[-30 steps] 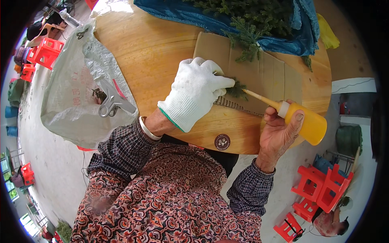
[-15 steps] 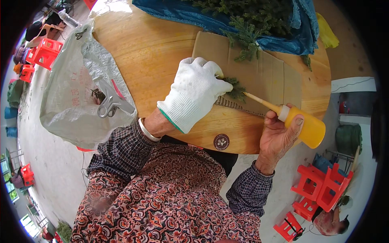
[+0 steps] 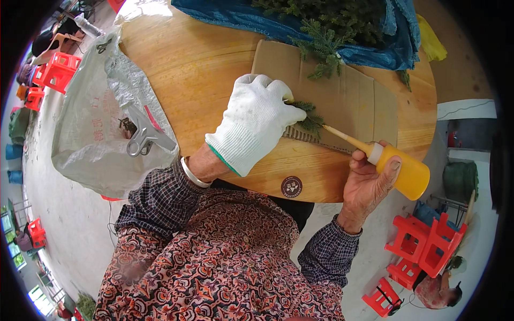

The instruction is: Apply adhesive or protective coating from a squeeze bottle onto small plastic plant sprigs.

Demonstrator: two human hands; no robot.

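My left hand (image 3: 256,120), in a white knit glove, pinches a small green evergreen sprig (image 3: 310,119) against a sheet of brown cardboard (image 3: 350,99) on the round wooden table (image 3: 198,69). My right hand (image 3: 369,179), bare, grips a yellow squeeze bottle (image 3: 402,171) with a white collar. Its long thin nozzle (image 3: 342,136) points left and its tip touches the sprig's stem by my gloved fingers.
A blue tarp (image 3: 369,51) piled with green branches (image 3: 332,13) lies at the table's far edge. A white woven sack (image 3: 91,123) hangs off the left side, held by a metal clip (image 3: 143,136). Red plastic stools (image 3: 428,249) stand on the floor at right and left.
The bottle has shifted slightly right and down, its nozzle staying at the sprig. My gloved hand has barely moved.
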